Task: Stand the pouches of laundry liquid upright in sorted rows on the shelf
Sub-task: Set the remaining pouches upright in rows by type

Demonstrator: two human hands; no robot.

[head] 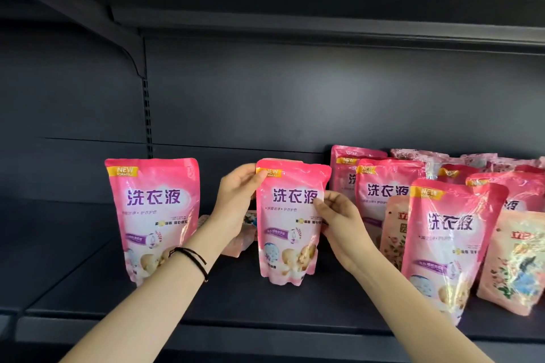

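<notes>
Left hand [237,200] pinches the top corner of the middle pouch [287,233], right hand [339,224] nips its side. It stands on the shelf [224,300] beside the first pouch [153,215]. Next: release gently, then fetch what may be a fallen pouch [240,240] behind.

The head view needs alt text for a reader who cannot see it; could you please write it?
A pink pouch is held upright on a dark shelf, the left hand gripping its top corner and the right hand pinching its right edge. A second pink pouch stands to its left; a crowded group of pink and peach pouches stands to its right.
</notes>
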